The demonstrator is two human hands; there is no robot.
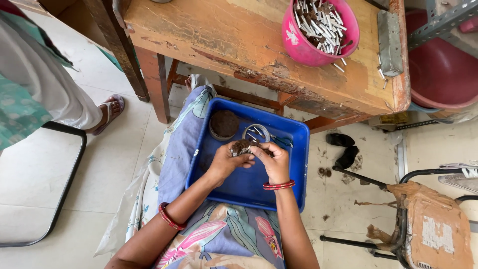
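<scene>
Small workshop: worn wooden workbench (239, 45), tub of metal parts (321, 30) (pink).

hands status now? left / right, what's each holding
Left hand: closed on the brown fibrous clump, over the blue tray.
Right hand: closed, pinching the same clump from the other side.

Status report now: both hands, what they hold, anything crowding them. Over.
Left hand and right hand together over blue tray, both pinching a small dark fibrous clump. Dark round pad and metal ring lie just beyond. Nothing blocking.
</scene>
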